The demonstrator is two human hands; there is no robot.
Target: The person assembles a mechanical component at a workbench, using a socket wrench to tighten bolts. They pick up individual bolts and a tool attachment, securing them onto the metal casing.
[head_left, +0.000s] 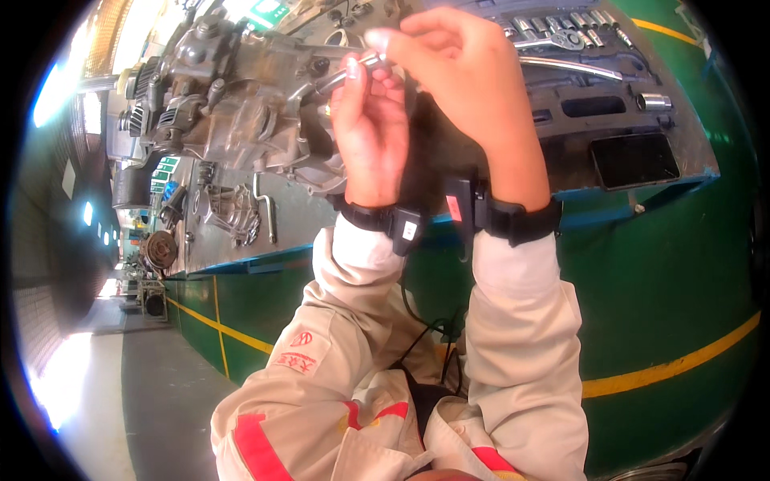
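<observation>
My left hand, palm up, has its fingers closed on a slim silver metal tool, perhaps a socket extension, over the front of a large grey cast-metal gearbox assembly. My right hand reaches over from above, fingers curled, its thumb at the tool's end; what exactly its fingertips hold is partly hidden. An open socket case lies to the right, with rows of silver sockets, a ratchet, a long silver bar and a loose socket.
A black phone lies at the workbench's front right corner. Below the gearbox are another metal housing, a bent wrench and a round rusty part. The blue bench edge runs across above a green floor with yellow lines.
</observation>
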